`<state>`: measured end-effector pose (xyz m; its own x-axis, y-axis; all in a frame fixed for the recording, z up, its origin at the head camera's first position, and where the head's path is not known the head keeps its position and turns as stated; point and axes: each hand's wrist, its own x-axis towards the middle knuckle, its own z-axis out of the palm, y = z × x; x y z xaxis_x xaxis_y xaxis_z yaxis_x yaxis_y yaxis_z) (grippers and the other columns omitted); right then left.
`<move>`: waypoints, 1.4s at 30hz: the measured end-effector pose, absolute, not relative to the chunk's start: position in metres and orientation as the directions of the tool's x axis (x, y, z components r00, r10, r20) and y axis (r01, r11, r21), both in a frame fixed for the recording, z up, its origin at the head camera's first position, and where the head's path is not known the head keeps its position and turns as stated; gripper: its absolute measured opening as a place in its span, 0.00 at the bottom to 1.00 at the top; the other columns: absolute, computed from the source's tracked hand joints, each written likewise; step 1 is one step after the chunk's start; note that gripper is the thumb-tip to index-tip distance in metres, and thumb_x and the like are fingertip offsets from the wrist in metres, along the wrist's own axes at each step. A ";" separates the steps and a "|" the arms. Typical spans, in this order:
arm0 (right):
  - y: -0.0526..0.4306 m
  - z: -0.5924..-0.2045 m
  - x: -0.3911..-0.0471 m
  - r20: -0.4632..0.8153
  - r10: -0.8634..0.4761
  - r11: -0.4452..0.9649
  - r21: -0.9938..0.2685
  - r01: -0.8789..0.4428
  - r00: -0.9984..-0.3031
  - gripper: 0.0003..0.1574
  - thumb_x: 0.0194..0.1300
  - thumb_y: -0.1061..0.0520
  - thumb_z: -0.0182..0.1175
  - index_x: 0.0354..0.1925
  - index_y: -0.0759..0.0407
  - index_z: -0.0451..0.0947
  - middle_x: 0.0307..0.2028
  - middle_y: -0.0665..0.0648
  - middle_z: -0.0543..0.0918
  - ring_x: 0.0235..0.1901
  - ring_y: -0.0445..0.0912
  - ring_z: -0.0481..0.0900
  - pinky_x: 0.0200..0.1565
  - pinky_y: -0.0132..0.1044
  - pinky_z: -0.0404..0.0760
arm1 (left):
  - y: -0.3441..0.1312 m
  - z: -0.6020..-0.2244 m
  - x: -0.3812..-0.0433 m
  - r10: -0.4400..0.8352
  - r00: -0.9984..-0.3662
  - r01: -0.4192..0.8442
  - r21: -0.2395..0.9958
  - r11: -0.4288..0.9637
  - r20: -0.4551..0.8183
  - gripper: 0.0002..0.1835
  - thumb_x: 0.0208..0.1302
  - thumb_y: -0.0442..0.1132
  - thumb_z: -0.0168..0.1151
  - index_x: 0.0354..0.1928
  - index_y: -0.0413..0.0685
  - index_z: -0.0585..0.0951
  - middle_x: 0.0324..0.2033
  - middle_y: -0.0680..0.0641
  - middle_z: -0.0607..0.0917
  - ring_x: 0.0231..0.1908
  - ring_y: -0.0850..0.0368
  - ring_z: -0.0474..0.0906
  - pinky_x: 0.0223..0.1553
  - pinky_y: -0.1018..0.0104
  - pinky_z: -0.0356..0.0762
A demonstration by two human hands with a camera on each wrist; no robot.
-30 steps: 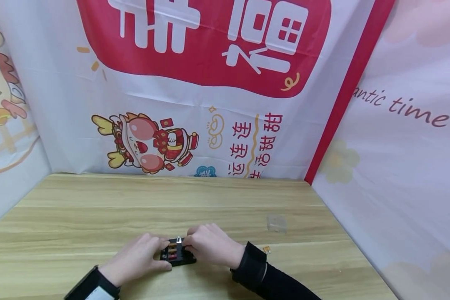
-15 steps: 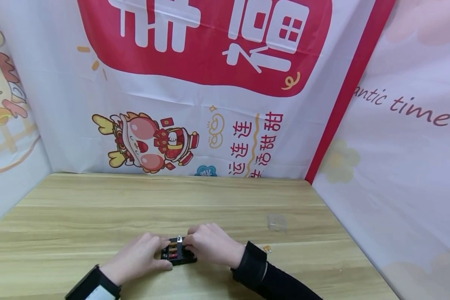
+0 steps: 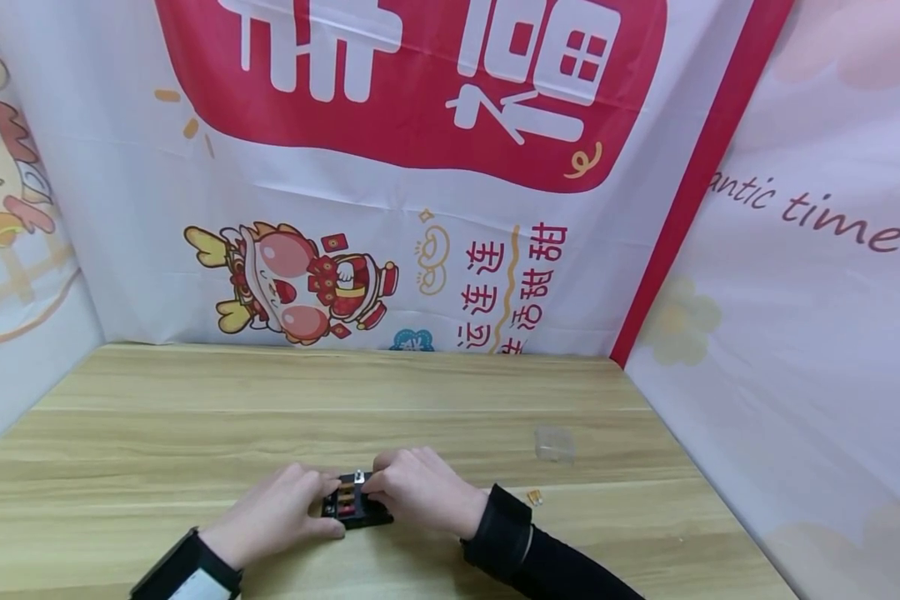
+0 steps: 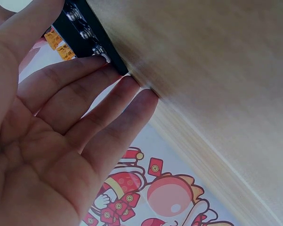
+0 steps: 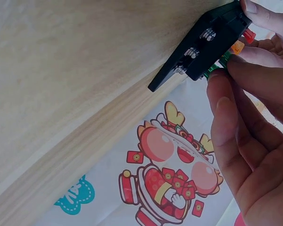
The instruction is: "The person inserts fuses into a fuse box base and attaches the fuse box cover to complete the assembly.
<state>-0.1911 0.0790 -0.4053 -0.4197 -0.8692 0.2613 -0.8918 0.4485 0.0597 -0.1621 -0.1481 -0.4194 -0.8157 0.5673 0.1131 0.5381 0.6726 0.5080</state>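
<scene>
A black fuse box point(image 3: 371, 518), with screw terminals along its side, lies on the table between both hands. My left hand point(image 3: 277, 510) holds its left end, thumb on the near edge and fingertips at the far edge. At the box's right half, my right hand point(image 3: 423, 492) pinches a green blade fuse point(image 5: 224, 60) between thumb and forefinger. The fuse's lower part is at the box, but its seating is hidden. Orange fuses point(image 4: 65, 52) and a red fuse point(image 5: 249, 35) stand in the box.
A loose orange fuse point(image 3: 534, 497) lies on the wooden table point(image 3: 195, 417), right of the right hand. Farther back is a clear plastic case point(image 3: 554, 444). Printed cloths point(image 3: 360, 250) hang behind the table and at its sides.
</scene>
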 end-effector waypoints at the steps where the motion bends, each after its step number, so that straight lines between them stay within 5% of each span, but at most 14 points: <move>1: 0.079 -0.405 -0.191 0.263 -0.869 0.448 0.060 -0.892 -0.418 0.10 0.60 0.59 0.70 0.41 0.47 0.89 0.29 0.43 0.78 0.24 0.28 0.68 0.28 0.18 0.66 | -0.148 -0.419 -0.162 0.566 -0.817 0.538 0.505 0.675 0.114 0.12 0.53 0.50 0.75 0.37 0.54 0.87 0.33 0.59 0.83 0.21 0.68 0.68 0.24 0.69 0.67; 14: 0.079 -0.410 -0.190 0.326 -0.877 0.413 0.141 -0.900 -0.352 0.13 0.52 0.67 0.69 0.30 0.48 0.87 0.22 0.42 0.68 0.19 0.31 0.61 0.20 0.21 0.58 | -0.146 -0.419 -0.162 0.566 -0.819 0.532 0.503 0.681 0.100 0.14 0.53 0.50 0.75 0.38 0.52 0.87 0.31 0.60 0.83 0.22 0.68 0.69 0.26 0.68 0.67; 20: 0.077 -0.409 -0.187 0.299 -0.888 0.411 0.176 -0.895 -0.349 0.14 0.49 0.68 0.69 0.31 0.49 0.87 0.25 0.43 0.72 0.21 0.32 0.65 0.22 0.22 0.61 | -0.146 -0.419 -0.162 0.574 -0.810 0.550 0.491 0.676 0.116 0.14 0.53 0.50 0.75 0.38 0.52 0.87 0.32 0.61 0.83 0.23 0.67 0.70 0.27 0.68 0.68; 34: 0.070 -0.398 -0.187 0.180 -0.910 0.403 0.177 -0.898 -0.373 0.16 0.49 0.71 0.66 0.32 0.50 0.86 0.26 0.43 0.74 0.20 0.32 0.64 0.20 0.23 0.60 | -0.147 -0.420 -0.163 0.597 -0.785 0.595 0.466 0.654 0.165 0.18 0.52 0.49 0.75 0.44 0.49 0.88 0.42 0.54 0.87 0.26 0.68 0.71 0.29 0.68 0.69; 42: 0.066 -0.390 -0.194 0.081 -0.924 0.381 0.097 -0.919 -0.375 0.09 0.60 0.66 0.67 0.34 0.51 0.88 0.28 0.44 0.79 0.23 0.31 0.68 0.25 0.21 0.66 | -0.149 -0.421 -0.165 0.600 -0.784 0.593 0.477 0.649 0.159 0.17 0.53 0.50 0.75 0.43 0.52 0.87 0.39 0.57 0.87 0.26 0.68 0.71 0.28 0.68 0.70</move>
<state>-0.1943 0.0665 -0.3899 -0.3747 -0.9236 0.0807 -0.9193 0.3814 0.0967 -0.1650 -0.1492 -0.4210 -0.7838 0.6004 0.1586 0.5933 0.6485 0.4769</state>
